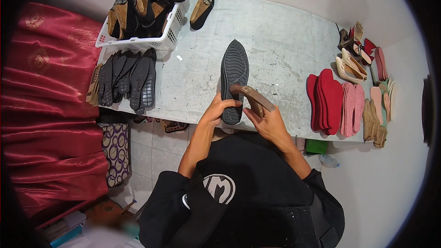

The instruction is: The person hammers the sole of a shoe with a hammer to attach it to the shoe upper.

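Observation:
A black shoe [234,66] is held sole up, toe pointing away, over the near edge of the table. My left hand [214,110] grips its heel end from the left, thumb lying across the sole. In my right hand [272,124] is a brown cobbler's hammer [255,97] with a curved head. The hammer's rounded face is at the sole near the heel; whether it touches cannot be made out. My right fingers are closed round the handle, mostly hiding it.
On the pale worktable [275,50], a white basket [172,32] holds several shoes, with one black shoe [202,11] beside it. Black soles [131,78] lie at the left. Red insoles [325,103], pink insoles [352,110] and cream shoes [351,68] sit at the right. A red curtain [59,110] hangs left.

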Available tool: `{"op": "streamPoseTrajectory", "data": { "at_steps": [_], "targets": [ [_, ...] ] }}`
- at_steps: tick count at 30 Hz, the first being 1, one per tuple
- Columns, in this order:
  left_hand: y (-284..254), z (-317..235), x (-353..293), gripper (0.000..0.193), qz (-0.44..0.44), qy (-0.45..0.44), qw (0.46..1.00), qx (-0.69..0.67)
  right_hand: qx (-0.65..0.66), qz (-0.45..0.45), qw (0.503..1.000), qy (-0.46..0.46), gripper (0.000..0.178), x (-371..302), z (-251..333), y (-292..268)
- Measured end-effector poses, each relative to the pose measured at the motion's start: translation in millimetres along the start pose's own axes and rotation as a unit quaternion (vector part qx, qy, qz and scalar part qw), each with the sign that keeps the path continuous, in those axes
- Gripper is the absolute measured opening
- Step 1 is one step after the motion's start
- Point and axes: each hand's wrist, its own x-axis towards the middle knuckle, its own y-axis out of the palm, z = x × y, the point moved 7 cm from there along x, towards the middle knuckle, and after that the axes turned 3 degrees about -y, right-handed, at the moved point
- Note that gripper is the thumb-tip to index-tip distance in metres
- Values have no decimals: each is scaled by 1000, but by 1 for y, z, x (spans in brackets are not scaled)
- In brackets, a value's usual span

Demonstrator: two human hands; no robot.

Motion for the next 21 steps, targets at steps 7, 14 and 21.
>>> {"op": "streamPoseTrajectory", "data": {
  "at_steps": [7, 14, 21],
  "targets": [
    [10, -17, 4, 62, 14, 1, 999, 30, -11, -14, 1000, -7, 28, 7, 8, -12],
    [15, -21, 12, 52, 31, 54, 996, 67, -3, -42, 999, -6, 29, 7, 4, -16],
    [14, -28, 7, 63, 27, 47, 997, 60, -16, -77, 995, -67, 33, -3, 6, -22]
  ]
}}
